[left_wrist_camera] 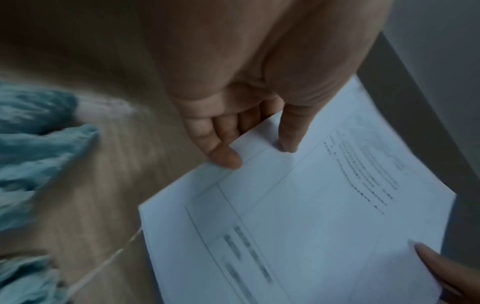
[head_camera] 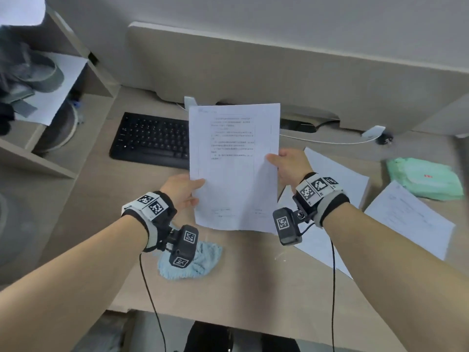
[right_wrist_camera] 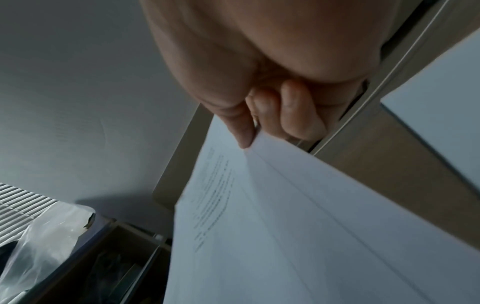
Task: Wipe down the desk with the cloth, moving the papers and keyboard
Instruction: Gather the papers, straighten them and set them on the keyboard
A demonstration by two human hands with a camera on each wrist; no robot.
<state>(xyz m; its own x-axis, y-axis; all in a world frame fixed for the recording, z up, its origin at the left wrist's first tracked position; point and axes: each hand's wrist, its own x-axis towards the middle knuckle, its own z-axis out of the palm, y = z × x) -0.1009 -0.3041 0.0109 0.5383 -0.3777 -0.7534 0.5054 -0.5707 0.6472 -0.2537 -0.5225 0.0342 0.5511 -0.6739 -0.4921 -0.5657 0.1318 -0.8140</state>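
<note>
With the left hand [head_camera: 184, 190] and right hand [head_camera: 289, 167] each pinching a side edge of the printed sheet [head_camera: 234, 166] above the desk [head_camera: 253, 275], it is best set level onto the loose papers [head_camera: 337, 179] at right, well clear of the blue cloth [head_camera: 203, 260].

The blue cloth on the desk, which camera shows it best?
The head view. There the blue cloth lies in full on the desk near its front edge, only partly hidden by the left wrist camera. The left wrist view catches blurred parts of it at the picture's left edge. The right wrist view does not show it.
</note>
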